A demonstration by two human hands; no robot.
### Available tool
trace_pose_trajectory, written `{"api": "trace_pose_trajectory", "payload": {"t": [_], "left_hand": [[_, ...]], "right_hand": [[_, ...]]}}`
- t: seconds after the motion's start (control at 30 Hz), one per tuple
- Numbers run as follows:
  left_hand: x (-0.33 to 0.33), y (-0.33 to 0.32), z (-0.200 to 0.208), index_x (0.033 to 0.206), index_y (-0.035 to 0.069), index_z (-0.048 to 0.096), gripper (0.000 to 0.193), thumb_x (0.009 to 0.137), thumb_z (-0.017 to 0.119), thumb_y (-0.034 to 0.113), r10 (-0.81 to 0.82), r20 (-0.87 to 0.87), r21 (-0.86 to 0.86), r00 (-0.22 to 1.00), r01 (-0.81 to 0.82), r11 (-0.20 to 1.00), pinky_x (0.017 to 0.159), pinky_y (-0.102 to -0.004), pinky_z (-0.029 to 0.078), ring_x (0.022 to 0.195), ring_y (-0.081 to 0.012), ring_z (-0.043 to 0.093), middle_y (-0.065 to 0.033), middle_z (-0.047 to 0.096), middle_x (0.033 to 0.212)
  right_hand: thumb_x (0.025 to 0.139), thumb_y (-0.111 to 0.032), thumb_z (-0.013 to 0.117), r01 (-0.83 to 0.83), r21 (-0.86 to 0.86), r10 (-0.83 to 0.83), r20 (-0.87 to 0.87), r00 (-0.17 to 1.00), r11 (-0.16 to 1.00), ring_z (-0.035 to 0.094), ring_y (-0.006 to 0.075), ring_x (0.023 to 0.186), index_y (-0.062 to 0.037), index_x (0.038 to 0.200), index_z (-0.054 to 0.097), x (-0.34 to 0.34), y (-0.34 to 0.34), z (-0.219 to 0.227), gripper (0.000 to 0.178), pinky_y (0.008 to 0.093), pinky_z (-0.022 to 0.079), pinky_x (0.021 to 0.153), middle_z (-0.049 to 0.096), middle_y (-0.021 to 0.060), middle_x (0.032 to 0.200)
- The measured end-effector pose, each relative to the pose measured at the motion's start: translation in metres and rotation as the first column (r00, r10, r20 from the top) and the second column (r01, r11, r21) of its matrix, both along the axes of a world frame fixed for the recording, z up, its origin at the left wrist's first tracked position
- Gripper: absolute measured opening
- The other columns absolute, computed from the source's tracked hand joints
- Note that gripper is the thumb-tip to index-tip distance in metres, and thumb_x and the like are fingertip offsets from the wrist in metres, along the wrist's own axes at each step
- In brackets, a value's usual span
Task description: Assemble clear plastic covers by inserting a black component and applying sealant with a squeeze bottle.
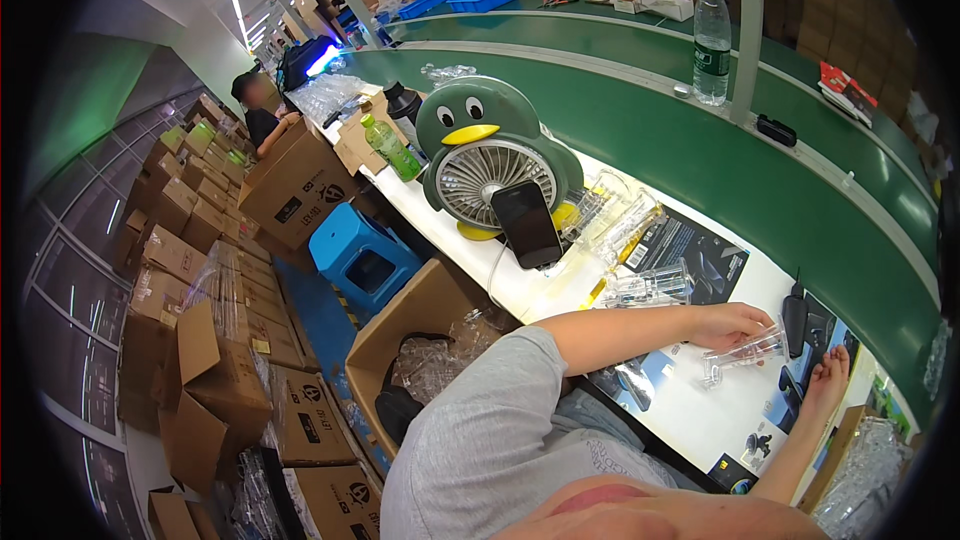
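My left hand (735,324) grips a clear plastic part (738,358), shaped like a ribbed tube with a wider end, above the worktable. To its right, my right hand (828,380) has loosely bent fingers and nothing visible in them. Between the two hands lies a black elongated tool (795,320) with a thin tip, on a printed sheet (690,405). More clear plastic parts (650,285), some with yellow pieces, lie in a group to the left of my left hand.
A green penguin-shaped fan (495,155) stands on the table with a black phone (527,225) leaning on it. Beside it is a green bottle (390,147). Behind runs a green conveyor (620,100) with a water bottle (711,40). An open carton (370,340) and blue stool (365,255) are at left.
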State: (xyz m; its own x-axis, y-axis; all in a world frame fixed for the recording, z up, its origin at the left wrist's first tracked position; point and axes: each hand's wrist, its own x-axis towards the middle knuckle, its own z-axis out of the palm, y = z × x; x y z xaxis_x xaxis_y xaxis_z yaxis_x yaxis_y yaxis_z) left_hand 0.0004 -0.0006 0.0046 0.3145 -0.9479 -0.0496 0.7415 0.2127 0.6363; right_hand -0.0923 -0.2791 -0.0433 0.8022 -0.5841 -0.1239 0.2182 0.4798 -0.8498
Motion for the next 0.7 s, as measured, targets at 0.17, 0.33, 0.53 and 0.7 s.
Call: {"api": "trace_pose_trajectory", "payload": {"t": [0.17, 0.33, 0.53, 0.7], "left_hand": [[0.0001, 0.0022, -0.0018, 0.106, -0.004, 0.048, 0.023, 0.086, 0.051, 0.007, 0.006, 0.0, 0.007, 1.0, -0.006, 1.0, 0.079, -0.0358, 0.051, 0.086, -0.027, 0.063, -0.0163, 0.06, 0.094], [-0.0017, 0.0001, -0.0033, 0.106, -0.004, 0.048, 0.023, 0.086, 0.051, 0.007, 0.009, -0.01, 0.011, 1.0, -0.009, 1.0, 0.079, -0.0358, 0.051, 0.085, -0.0273, 0.063, -0.0158, 0.06, 0.094], [0.0005, -0.0001, -0.004, 0.107, -0.004, 0.049, 0.023, 0.087, 0.051, 0.007, 0.01, -0.005, 0.009, 1.0, -0.01, 1.0, 0.078, -0.0352, 0.052, 0.085, -0.0273, 0.063, -0.0161, 0.06, 0.093], [0.0005, -0.0008, -0.0055, 0.107, -0.004, 0.049, 0.023, 0.087, 0.05, 0.007, 0.016, -0.012, 0.004, 1.0, -0.016, 1.0, 0.077, -0.0348, 0.052, 0.084, -0.0273, 0.063, -0.0164, 0.06, 0.093]], "right_hand": [[0.082, 0.0, 0.05, 0.004, 0.002, -0.004, -0.013, 1.0, 1.0, 0.05, 0.0045, 0.079, -0.0063, 0.108, 0.052, 0.0019, 0.0023, -0.0002, 0.026, 0.0174, 0.039, 0.064, 0.053, -0.0017, 0.096], [0.082, 0.0, 0.05, -0.001, 0.009, 0.001, 0.006, 1.0, 1.0, 0.051, 0.0043, 0.079, -0.0062, 0.108, 0.052, -0.0009, -0.0003, -0.0027, 0.026, 0.0171, 0.039, 0.064, 0.053, -0.0015, 0.097], [0.083, 0.0, 0.049, -0.015, -0.005, 0.015, 0.015, 1.0, 1.0, 0.051, 0.005, 0.079, -0.0056, 0.108, 0.052, 0.0005, -0.0022, -0.0029, 0.027, 0.0174, 0.04, 0.064, 0.053, -0.0008, 0.097], [0.083, 0.0, 0.049, -0.015, -0.001, 0.015, 0.019, 1.0, 1.0, 0.051, 0.0052, 0.08, -0.0052, 0.109, 0.052, 0.0004, -0.0005, -0.002, 0.027, 0.0177, 0.041, 0.065, 0.053, -0.0006, 0.097]]}}
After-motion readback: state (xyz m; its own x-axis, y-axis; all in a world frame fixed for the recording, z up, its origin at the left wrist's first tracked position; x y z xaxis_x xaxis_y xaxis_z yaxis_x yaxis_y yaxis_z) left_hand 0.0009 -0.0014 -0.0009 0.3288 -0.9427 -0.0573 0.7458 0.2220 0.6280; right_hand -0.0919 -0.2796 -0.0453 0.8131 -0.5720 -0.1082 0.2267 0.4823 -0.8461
